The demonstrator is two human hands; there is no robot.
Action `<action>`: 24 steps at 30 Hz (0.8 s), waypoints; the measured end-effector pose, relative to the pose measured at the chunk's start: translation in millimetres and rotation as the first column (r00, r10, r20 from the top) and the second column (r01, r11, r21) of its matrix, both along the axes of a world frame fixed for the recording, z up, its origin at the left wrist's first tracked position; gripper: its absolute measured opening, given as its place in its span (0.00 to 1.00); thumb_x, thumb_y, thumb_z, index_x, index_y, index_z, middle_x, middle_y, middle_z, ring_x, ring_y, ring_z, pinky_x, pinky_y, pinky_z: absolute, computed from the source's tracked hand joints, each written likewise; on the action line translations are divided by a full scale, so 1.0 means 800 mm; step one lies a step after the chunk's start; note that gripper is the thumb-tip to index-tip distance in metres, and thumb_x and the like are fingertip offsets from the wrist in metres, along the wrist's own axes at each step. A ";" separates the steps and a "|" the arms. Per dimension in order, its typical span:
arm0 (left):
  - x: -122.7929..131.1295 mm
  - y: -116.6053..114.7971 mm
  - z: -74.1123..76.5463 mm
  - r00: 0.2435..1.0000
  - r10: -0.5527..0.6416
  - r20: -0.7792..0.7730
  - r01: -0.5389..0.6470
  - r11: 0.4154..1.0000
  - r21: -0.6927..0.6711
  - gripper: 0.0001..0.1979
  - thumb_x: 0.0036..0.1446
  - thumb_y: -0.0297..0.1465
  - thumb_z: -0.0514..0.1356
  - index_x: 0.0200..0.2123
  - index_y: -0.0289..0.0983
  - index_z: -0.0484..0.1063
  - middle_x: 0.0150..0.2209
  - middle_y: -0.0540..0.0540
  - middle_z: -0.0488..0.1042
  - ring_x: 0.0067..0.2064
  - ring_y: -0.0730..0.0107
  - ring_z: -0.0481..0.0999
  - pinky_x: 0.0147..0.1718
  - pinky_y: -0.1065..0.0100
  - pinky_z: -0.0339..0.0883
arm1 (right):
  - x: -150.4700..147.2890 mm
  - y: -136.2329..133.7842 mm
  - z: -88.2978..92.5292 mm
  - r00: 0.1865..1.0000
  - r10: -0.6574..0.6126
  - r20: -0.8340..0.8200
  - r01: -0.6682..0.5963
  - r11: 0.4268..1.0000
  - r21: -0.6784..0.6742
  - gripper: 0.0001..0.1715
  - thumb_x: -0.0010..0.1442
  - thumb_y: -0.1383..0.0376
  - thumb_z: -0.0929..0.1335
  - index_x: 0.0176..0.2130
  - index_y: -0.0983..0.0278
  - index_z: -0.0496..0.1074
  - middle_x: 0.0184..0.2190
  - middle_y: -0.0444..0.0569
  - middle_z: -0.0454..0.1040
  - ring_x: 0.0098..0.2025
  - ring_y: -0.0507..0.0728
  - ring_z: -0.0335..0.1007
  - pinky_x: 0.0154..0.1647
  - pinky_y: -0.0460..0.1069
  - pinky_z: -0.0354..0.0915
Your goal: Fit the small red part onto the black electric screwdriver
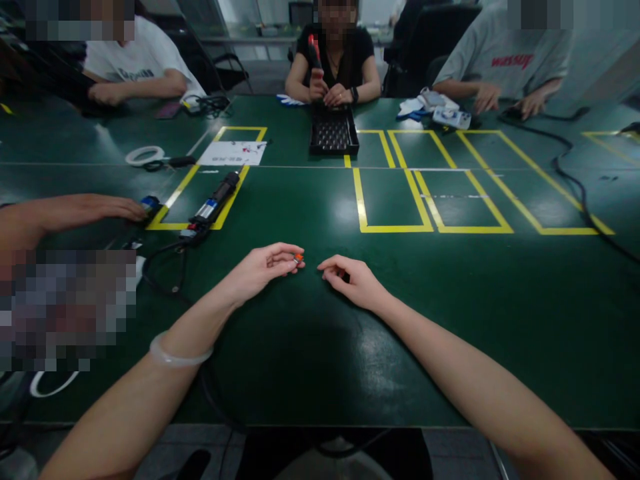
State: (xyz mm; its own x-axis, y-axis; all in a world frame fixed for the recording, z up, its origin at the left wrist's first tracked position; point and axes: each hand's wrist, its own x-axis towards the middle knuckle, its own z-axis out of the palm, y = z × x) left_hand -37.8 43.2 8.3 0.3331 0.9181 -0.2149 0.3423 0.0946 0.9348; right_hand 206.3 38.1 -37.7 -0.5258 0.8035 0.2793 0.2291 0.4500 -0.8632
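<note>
Just left of the middle of the view, my left hand (273,267) pinches a small orange and silver piece (299,258) between thumb and fingers. A short gap to its right, my right hand (353,280) is curled over the green table (310,373), thumb and fingers close together. A bit of something orange and dark shows inside its fingers, too small and hidden to name. The two hands do not touch.
A black electric screwdriver (213,203) with a cable lies at the left, near a white paper (233,153) and a tape roll (144,156). A black tray (334,148) stands at the back before a person. Yellow tape outlines mark the table. Another person's hand (120,208) is at the left.
</note>
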 end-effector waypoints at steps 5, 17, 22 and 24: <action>0.015 -0.014 0.005 0.994 -0.024 -0.110 0.042 0.984 0.172 0.14 0.56 0.37 0.65 0.42 0.35 0.72 0.39 0.45 0.78 0.40 0.68 0.76 0.42 0.65 0.69 | -0.002 0.001 0.001 0.998 0.008 -0.062 -0.015 0.992 -0.124 0.11 0.64 0.65 0.67 0.47 0.63 0.71 0.35 0.46 0.76 0.34 0.51 0.71 0.37 0.47 0.64; 0.023 -0.022 -0.003 0.847 -0.162 -0.505 0.427 0.775 0.467 0.09 0.64 0.37 0.59 0.42 0.38 0.70 0.40 0.47 0.74 0.42 0.68 0.74 0.42 0.67 0.66 | -0.018 -0.009 0.002 0.997 0.013 -0.081 -0.024 0.990 -0.139 0.05 0.62 0.65 0.69 0.39 0.62 0.69 0.31 0.43 0.71 0.32 0.51 0.67 0.34 0.46 0.63; -0.035 0.017 -0.008 0.725 0.213 -0.655 0.311 0.747 0.588 0.18 0.65 0.44 0.55 0.50 0.38 0.69 0.54 0.41 0.71 0.55 0.56 0.70 0.55 0.56 0.61 | -0.014 -0.004 -0.001 0.992 -0.041 -0.121 0.018 0.982 -0.187 0.13 0.60 0.66 0.69 0.46 0.63 0.70 0.35 0.45 0.73 0.33 0.50 0.67 0.33 0.46 0.64; -0.076 0.034 -0.010 0.590 0.454 -0.667 0.176 0.734 0.656 0.24 0.64 0.44 0.55 0.55 0.35 0.67 0.60 0.35 0.66 0.60 0.47 0.65 0.58 0.51 0.58 | -0.013 -0.003 -0.002 0.994 -0.050 -0.100 0.031 0.982 -0.189 0.14 0.60 0.67 0.69 0.47 0.64 0.71 0.34 0.45 0.73 0.32 0.50 0.67 0.34 0.46 0.65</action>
